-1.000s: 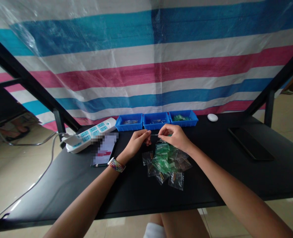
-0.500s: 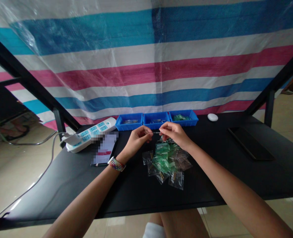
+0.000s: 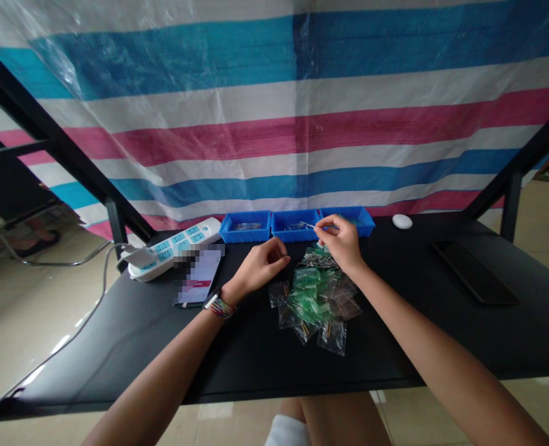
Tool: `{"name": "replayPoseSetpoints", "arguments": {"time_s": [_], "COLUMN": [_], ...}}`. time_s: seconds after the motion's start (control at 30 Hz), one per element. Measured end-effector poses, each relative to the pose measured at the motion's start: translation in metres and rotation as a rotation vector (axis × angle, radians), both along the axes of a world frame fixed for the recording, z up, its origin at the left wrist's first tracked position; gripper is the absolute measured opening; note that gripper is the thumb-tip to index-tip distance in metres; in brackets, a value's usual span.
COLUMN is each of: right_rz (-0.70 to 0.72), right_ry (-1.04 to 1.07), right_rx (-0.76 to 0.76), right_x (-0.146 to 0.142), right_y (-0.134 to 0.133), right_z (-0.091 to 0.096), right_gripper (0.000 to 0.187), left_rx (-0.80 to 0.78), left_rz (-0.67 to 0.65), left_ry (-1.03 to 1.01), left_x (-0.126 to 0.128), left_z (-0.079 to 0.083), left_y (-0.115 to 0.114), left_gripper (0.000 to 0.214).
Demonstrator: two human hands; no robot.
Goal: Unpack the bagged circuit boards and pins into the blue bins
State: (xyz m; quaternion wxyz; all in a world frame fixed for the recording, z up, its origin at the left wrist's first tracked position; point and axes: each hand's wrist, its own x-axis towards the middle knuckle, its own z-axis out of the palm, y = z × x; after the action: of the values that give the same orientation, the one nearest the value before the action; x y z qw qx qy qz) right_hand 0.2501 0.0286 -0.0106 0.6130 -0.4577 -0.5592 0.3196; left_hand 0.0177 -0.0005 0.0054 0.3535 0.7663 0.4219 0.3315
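Pinching with the right hand (image 3: 341,241) a thin silvery metal rod (image 3: 307,223), over the middle blue plastic bin (image 3: 294,236); holding the left hand (image 3: 261,265) loosely curled, can't tell if empty! Likely light, stiff: best pinched mid-length.

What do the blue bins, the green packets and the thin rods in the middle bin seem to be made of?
Blue bins: likely molded plastic, evenly colored with slight sheen.
Green packets: probably thin, glossy plastic film; translucent, crinkled, with highlights.
Thin rods: apparently bright metal, given their silvery shine, though too small to be sure.
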Motion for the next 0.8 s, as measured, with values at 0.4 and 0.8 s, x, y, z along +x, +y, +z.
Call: {"name": "replayPoseSetpoints", "arguments": {"time_s": [0.4, 0.8], "right_rz": [-0.215, 0.025], "right_ry": [-0.552, -0.455], "right_rx": [0.193, 0.13], "right_x": [0.036, 0.013], "right_y": [0.014, -0.006], "right_z": [0.001, -0.001], "right_gripper": [0.021, 0.014], "left_rx": [-0.061, -0.38], "left_rz": [-0.314, -0.329], "left_ry": [0.335, 0.05], "left_x": [-0.024, -0.03], "left_z": [0.01, 0.017], "left_y": [0.014, 0.016], "left_gripper": [0.011, 0.012]}}
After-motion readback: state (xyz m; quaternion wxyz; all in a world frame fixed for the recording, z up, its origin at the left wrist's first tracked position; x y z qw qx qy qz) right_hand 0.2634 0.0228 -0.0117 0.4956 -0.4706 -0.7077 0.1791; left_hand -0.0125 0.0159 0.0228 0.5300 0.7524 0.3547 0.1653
